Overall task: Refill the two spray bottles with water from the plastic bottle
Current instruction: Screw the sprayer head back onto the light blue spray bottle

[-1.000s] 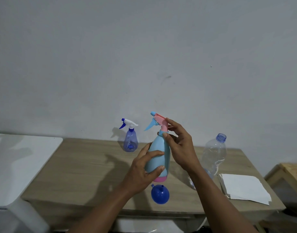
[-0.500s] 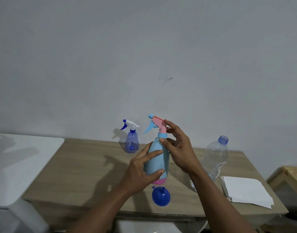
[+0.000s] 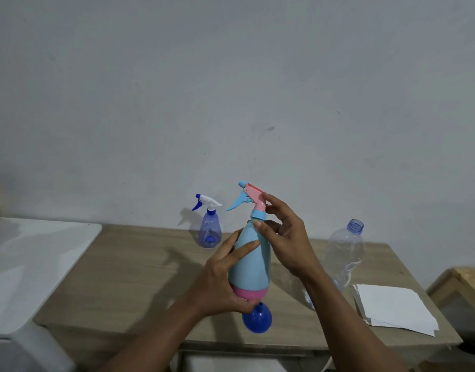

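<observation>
My left hand (image 3: 220, 280) grips the body of a light blue spray bottle (image 3: 251, 261) with a pink base, held upright above the wooden table (image 3: 128, 277). My right hand (image 3: 287, 242) has its fingers curled round the bottle's neck, just under the pink and blue trigger head (image 3: 251, 196). A small translucent blue spray bottle (image 3: 210, 229) with a white and blue head stands at the table's back. A clear plastic bottle (image 3: 343, 253), uncapped, stands to the right. A blue funnel (image 3: 257, 318) lies on the table below the held bottle.
A stack of white paper (image 3: 394, 308) lies on the table's right end. A white surface (image 3: 29, 264) adjoins the table on the left. A wooden piece of furniture (image 3: 462, 283) stands at the far right. A grey wall rises behind.
The light blue spray bottle stays in both hands, upright. My right hand's fingers have shifted slightly around the neck below the trigger head. The view has tilted a little.
</observation>
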